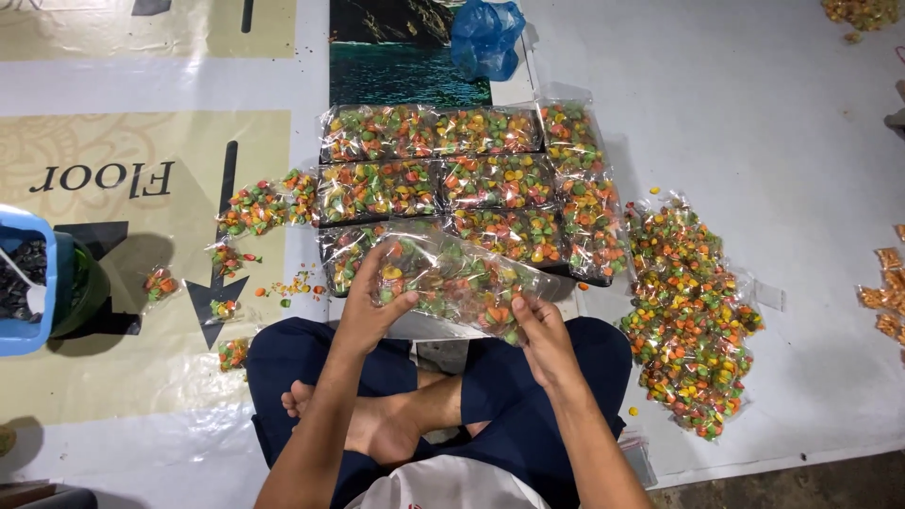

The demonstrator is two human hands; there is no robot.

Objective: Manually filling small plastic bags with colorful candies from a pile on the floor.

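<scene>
Left hand (377,306) and right hand (537,325) each clamped on one end of candy pack (452,283) (clear film, slippery); loose grip risks drop onto packed rows (471,179), scattering them.

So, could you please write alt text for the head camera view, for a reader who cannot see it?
A person sitting cross-legged on a floor mat holds a clear bag of colourful candy with the left hand and right hand. Filled bags lie in rows ahead, a loose pile of small packets to the right.
</scene>
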